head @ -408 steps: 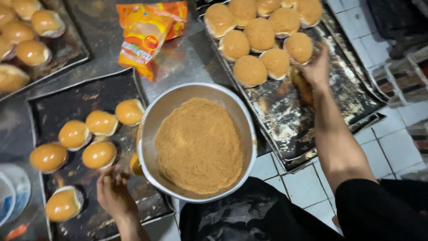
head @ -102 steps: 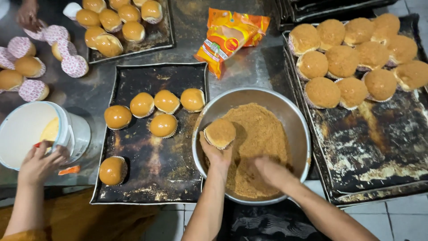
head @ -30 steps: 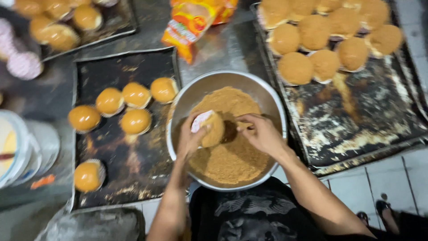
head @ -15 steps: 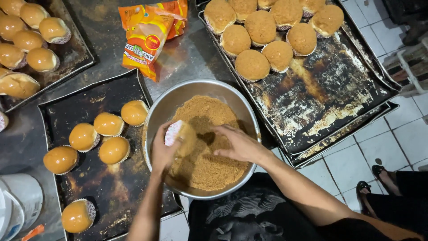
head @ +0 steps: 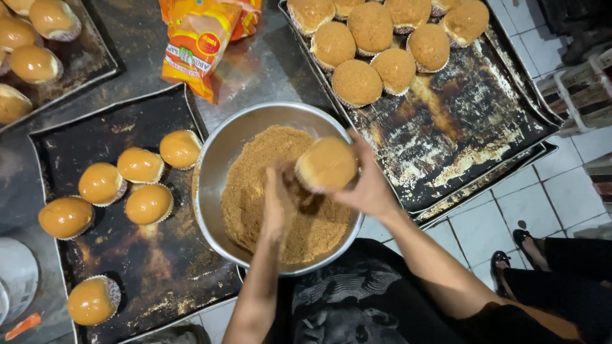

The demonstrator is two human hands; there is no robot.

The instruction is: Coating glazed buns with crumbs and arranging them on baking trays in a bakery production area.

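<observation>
I find the round bun coated in brown crumb (head: 326, 164) now lifted clear of the crumb heap and held over the right side of the round steel mixing bowl (head: 213, 159); half a second ago it was pressed low in the crumb between both hands. The right hand (head: 366, 188) closes its fingers around the bun from the far side and carries it alone. The left hand (head: 278, 205) has let go and rests edge-down on the crumb, fingers loosely curled, holding nothing that I can see. I judge the coating of this bun finished, and it sits nearest the dark baking tray at right (head: 472, 134), where eight crumbed buns (head: 357, 83) already stand in paper cups.

On the dark tray at left (head: 159, 267), six glossy uncoated buns (head: 140, 165) wait, well apart from the bowl's contents.

Packages: one orange and yellow plastic bag (head: 194, 48) lies flat on the steel table above the bowl, between the two trays, with a red round mark and green print; its top end is crumpled.
</observation>
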